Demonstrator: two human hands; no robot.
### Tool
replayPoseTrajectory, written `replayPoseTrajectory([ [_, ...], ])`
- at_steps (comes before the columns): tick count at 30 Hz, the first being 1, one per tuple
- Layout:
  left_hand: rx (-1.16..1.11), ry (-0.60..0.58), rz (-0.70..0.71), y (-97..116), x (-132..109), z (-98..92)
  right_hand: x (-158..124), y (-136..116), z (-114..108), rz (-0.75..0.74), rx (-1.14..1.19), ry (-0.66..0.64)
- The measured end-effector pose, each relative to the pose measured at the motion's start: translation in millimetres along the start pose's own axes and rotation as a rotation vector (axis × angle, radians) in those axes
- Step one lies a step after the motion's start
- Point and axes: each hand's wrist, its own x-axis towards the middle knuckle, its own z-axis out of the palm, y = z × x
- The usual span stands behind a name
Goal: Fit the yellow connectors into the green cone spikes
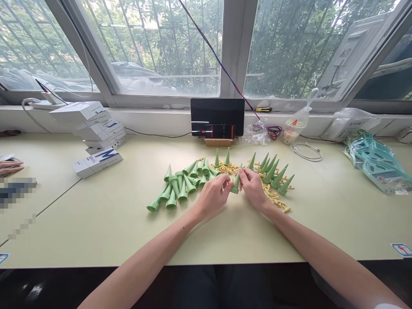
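Observation:
A green plastic cone spike [236, 184] stands between my two hands, tip up and its wide collar down. The fingers of my right hand [254, 187] are closed on its upper part. My left hand [213, 192] has thumb and fingers pinched against its left side, and whether a small yellow piece is also in them is hard to see. To the left lies a heap of green cones [174, 184], several tipped over. Beyond and right of my hands, small yellow pegs [273, 198] are scattered, and several upright or leaning green cones [272, 171] stand among them.
White boxes [99, 124] are stacked at the left. A phone [220, 131] leans on a black screen [217, 112] at the back. On the right are a bagged cup [294, 128], a coiled white cable [305, 151] and wrapped teal plastic parts [376, 161]. Another person's hand [10, 167] shows far left.

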Motion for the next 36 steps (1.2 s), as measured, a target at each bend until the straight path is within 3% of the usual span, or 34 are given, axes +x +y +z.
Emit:
replayPoseTrajectory([
  [16, -0.077, -0.091, -0.009, -5.7, 3.0, 0.9, 1.0, 1.0, -0.2, -0.062, -0.193, 0.045],
  [27, -0.059, 0.086, -0.082, -7.5, 3.6, -1.7, -0.1, -5.2, 1.5, -0.087, -0.242, -0.012],
  [32, -0.035, 0.055, -0.047, -5.0, 1.4, -1.1, -2.9, -0.6, 3.9, -0.036, -0.216, -0.119],
  [36, 0.016, 0.043, -0.019, -4.5, 1.4, -1.9, -2.8, 1.9, 3.1, -0.070, -0.256, -0.125],
])
